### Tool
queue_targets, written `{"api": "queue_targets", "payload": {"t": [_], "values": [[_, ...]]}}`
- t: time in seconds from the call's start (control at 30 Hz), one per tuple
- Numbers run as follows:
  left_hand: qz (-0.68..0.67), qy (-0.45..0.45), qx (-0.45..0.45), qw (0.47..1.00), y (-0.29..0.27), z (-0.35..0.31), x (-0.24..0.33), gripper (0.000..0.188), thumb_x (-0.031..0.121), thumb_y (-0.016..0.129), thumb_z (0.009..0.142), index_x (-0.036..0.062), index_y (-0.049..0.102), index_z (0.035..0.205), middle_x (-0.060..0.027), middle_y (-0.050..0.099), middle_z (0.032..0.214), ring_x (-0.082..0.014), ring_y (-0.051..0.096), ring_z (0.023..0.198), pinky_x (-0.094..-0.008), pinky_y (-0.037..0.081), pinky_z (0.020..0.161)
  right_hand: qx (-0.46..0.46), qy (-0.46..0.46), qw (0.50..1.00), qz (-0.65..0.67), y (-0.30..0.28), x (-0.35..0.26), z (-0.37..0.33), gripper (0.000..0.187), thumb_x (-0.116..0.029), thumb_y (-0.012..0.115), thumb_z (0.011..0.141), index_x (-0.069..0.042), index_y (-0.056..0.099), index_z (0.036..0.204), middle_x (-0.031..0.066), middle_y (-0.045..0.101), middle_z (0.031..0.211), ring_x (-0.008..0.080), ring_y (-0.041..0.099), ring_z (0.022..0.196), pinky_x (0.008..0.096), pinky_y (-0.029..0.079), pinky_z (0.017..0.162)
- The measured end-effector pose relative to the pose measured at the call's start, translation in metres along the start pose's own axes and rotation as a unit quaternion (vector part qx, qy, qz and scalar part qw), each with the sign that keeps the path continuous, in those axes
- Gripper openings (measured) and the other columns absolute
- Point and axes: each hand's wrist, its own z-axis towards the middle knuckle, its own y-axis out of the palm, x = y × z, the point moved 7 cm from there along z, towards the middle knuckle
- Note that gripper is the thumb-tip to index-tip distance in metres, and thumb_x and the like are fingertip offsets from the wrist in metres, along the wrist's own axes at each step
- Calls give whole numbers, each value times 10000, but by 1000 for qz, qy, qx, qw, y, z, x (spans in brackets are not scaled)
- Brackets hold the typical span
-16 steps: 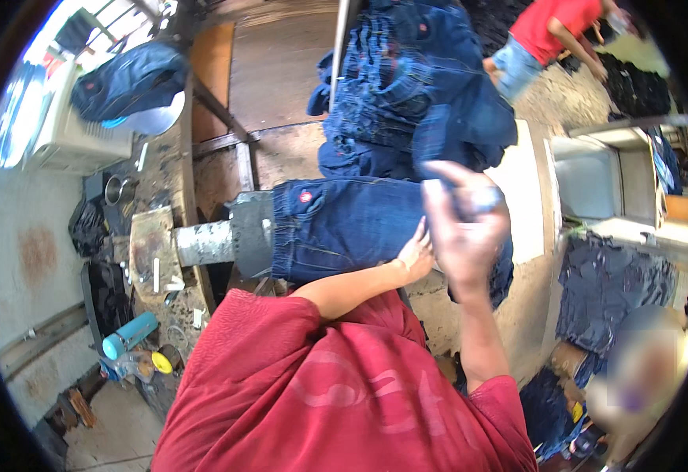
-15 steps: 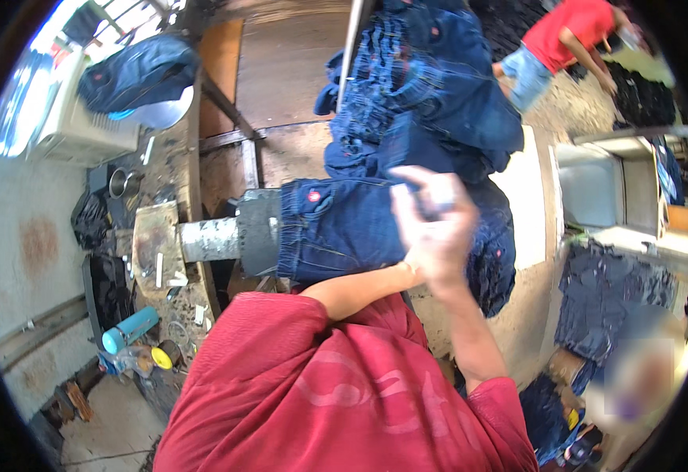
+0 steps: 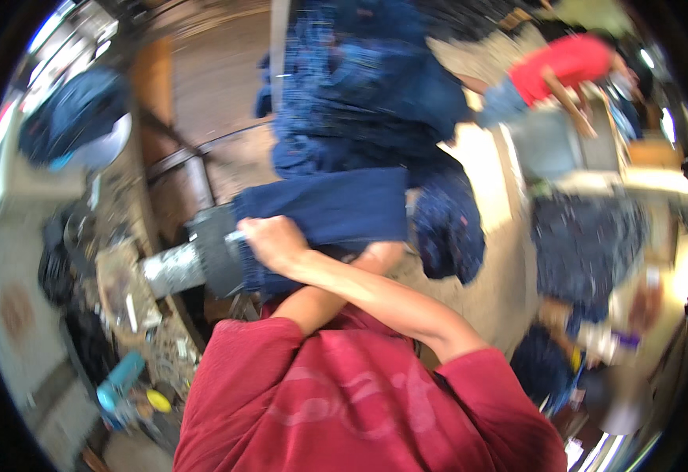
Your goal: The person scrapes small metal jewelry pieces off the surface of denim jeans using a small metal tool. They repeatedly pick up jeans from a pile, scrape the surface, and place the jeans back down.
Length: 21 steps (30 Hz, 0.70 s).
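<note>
- Your right hand [image 3: 275,240]: crosses over your left forearm and rests on the left end of the dark blue denim piece [image 3: 324,212], fingers curled and pressing on the cloth beside the dark block [image 3: 216,253]. Closed on the fabric, as far as the blurred view shows.
- Your left hand [image 3: 381,256]: tucked under the lower edge of the denim piece, mostly hidden by cloth and by your right arm. You cannot tell whether its fingers are together or apart.
- Denim piece: lies flat across the stand's arm, its smooth side up, left end at the dark block, right end against the hanging pile.
- Metal cylinder [image 3: 172,269]: sticks out left of the dark block, bare.
- Denim pile [image 3: 360,102]: heaped behind and right of the piece, draping down.
- Progress, judged: the piece is laid out and held at both ends; whatever smoothing or pulling remains is not finished, since both hands are engaged.
- Surroundings: cluttered bench [image 3: 123,291] at left; teal bottle [image 3: 120,379] near its lower edge; another person in a red top [image 3: 568,63] at upper right.
</note>
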Motion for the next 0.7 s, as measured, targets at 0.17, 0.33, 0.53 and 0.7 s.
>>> {"api": "queue_targets", "payload": {"t": [0.17, 0.33, 0.53, 0.7], "values": [[28, -2, -40, 999, 2, 9, -12, 661, 269, 493, 1009, -29, 485, 1599, -194, 403, 1715, -370, 220, 1656, -658, 103, 1333, -9, 20, 1000, 17, -51, -24, 7, 98, -48, 668, 886, -51, 689, 982, 164, 717, 975, 390, 767, 842, 476, 638, 716], [32, -3, -73, 997, 1, 18, -18, 659, 269, 493, 1010, -28, 486, 1599, -192, 409, 1711, -367, 224, 1656, -657, 105, 1332, 286, -4, 958, -19, -287, 0, -85, 131, 17, 763, 855, -84, 741, 936, 116, 787, 985, 248, 757, 749, 369, 586, 632], [-150, -42, 131, 979, -62, 5, -44, 654, 341, 674, 990, -11, 554, 1529, -182, 433, 1689, -349, 337, 1606, -619, 176, 1324, 509, 192, 838, 49, -463, 88, -237, 342, 79, 808, 923, -65, 527, 792, 55, 786, 1044, -14, 473, 680, 199, 412, 600], [-45, -242, 117, 962, -102, -118, -160, 779, 425, 745, 966, 47, 491, 1598, -169, 411, 1714, -336, 332, 1616, -555, 226, 1326, 556, 210, 799, 88, -473, 177, -317, 470, 127, 788, 919, -115, 400, 811, 141, 765, 1149, 12, 525, 767, 193, 495, 740]]}}
